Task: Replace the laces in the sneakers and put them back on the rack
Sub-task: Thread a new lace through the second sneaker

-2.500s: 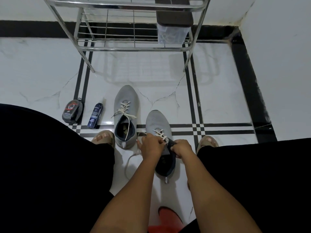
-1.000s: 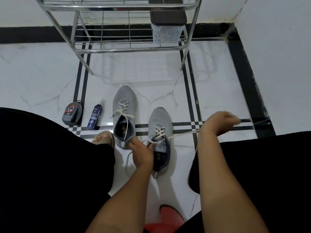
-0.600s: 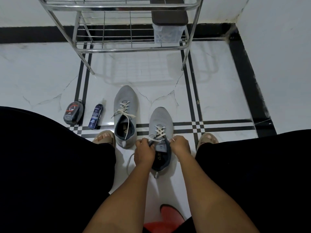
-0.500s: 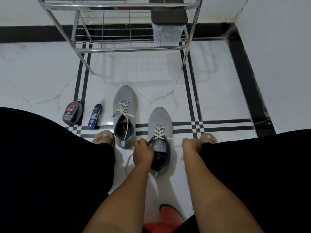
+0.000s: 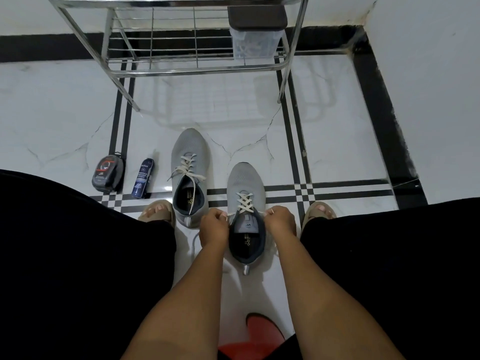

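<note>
The marble floor (image 5: 65, 113) spreads out white with black lines, and the steel rack (image 5: 197, 70) stands at twelve o'clock with a clear lidded box (image 5: 255, 35) on its lower shelf. My black-clad knees fill both lower sides. At the centre sit the two grey sneakers: the left sneaker (image 5: 189, 175), laced, at eleven o'clock, and the right sneaker (image 5: 246, 211) just beside it, nearer me. My left hand (image 5: 214, 227) is at its nine o'clock side, its grip curled tight on one end of the white lace (image 5: 244, 202); my right hand (image 5: 280, 220), at three o'clock, seems pinched on the other end, though the lace there is hard to see. At ten o'clock lie a shoe-polish sponge (image 5: 107, 174) and a small cleaner bottle (image 5: 142, 181).
</note>
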Demonstrator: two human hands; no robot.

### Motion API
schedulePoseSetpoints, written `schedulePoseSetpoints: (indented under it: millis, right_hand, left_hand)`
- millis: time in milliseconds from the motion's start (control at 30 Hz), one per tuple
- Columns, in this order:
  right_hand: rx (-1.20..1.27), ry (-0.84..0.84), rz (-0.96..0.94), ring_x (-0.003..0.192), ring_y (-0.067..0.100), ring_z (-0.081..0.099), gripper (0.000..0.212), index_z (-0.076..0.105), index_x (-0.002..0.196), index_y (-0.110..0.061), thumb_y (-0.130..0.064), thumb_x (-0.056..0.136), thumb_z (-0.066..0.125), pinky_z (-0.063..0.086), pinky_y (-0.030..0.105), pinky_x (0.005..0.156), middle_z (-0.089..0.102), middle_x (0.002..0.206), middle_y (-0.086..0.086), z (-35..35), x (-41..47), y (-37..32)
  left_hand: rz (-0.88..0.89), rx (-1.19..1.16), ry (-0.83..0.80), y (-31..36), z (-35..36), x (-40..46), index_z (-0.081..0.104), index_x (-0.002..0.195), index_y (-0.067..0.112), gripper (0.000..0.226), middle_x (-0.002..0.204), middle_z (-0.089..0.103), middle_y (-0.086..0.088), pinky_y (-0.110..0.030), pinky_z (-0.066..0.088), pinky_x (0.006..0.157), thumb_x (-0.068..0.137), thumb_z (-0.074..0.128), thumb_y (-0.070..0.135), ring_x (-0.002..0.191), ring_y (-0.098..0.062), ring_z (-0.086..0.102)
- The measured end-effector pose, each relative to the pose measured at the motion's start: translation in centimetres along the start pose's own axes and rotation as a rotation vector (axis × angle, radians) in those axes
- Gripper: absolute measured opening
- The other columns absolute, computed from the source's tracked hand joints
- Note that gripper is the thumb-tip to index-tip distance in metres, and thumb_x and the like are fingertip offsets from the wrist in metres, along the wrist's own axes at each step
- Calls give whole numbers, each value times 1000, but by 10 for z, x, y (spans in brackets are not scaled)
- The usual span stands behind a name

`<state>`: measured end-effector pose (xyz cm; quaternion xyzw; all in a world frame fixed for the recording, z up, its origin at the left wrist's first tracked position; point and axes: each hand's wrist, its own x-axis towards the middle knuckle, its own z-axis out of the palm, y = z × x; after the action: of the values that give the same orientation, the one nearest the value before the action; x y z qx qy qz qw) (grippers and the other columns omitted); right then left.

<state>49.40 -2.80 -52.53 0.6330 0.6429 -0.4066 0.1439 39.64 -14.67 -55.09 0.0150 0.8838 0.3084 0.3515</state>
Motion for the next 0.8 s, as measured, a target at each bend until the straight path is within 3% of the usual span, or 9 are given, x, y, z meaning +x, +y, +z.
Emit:
schedulePoseSetpoints:
  millis: [100, 167, 233, 300, 400, 500, 567, 667, 800]
  right_hand:
    - [-37, -14, 5, 89, 28, 56, 19, 67, 100, -15, -21, 95, 49, 43, 28, 73, 65, 112, 10, 4, 0, 4]
    - [33, 40, 24, 105, 32, 57, 30, 59, 120, -13, -27, 95, 49, 42, 30, 76, 57, 125, 12, 3, -3, 2]
    - [202, 122, 100, 112, 35, 55, 42, 48, 131, -5, -29, 97, 45, 39, 32, 76, 48, 133, 16, -6, -5, -7]
    - [298, 216, 79, 112, 37, 54, 40, 49, 130, 1, -19, 97, 38, 39, 33, 75, 46, 135, 19, -22, -6, -25]
    - [302, 297, -140, 115, 32, 53, 41, 54, 131, -3, -2, 94, 37, 46, 35, 84, 50, 133, 15, -43, -15, -51]
    - [367, 250, -300, 103, 21, 61, 38, 62, 122, -14, -1, 94, 40, 47, 27, 76, 69, 110, 5, -43, -28, -61]
    - [310, 146, -314, 93, 18, 64, 23, 66, 104, -19, -7, 92, 50, 43, 24, 67, 72, 100, 1, -32, -35, -57]
    - [117, 56, -289, 92, 19, 62, 15, 66, 80, -28, -17, 88, 60, 44, 27, 74, 70, 97, -2, -8, -40, -41]
    - [-243, 36, -308, 111, 23, 48, 18, 72, 86, -30, -23, 91, 56, 38, 35, 91, 64, 107, -2, 19, -47, -29]
  left_hand:
    - [-33, 46, 3, 4, -1, -2, 54, 79, 23, 17, 103, 65, -10, -32, 46, 71, 96, 49, 25, 86, -28, 61]
    - [11, 58, 26, 8, -3, -6, 57, 96, 18, 12, 113, 61, -9, -30, 38, 72, 97, 49, 27, 92, -26, 57]
    - [47, 25, 94, 13, -6, -13, 54, 112, 13, 28, 121, 56, -8, -30, 38, 74, 95, 53, 36, 100, -27, 57]
    - [56, 3, 147, 18, -10, -22, 51, 109, 14, 39, 116, 57, -6, -32, 41, 73, 91, 57, 47, 96, -27, 58]
    - [79, 168, 8, 20, -9, -33, 53, 94, 18, 40, 95, 61, 0, -30, 41, 68, 81, 65, 54, 86, -21, 58]
    - [99, 308, -69, 14, -6, -37, 60, 96, 19, 17, 100, 63, -2, -29, 40, 68, 85, 67, 29, 91, -23, 59]
    - [87, 285, -45, 12, -9, -37, 65, 102, 21, 16, 104, 66, -4, -27, 39, 70, 87, 62, 18, 96, -25, 60]
    - [38, 185, -93, 8, -15, -29, 68, 107, 19, 19, 108, 68, -5, -27, 39, 74, 89, 61, 19, 101, -27, 61]
    - [-22, 31, -139, -1, -15, -22, 69, 109, 15, 20, 110, 70, -7, -29, 44, 83, 90, 63, 18, 102, -26, 62]
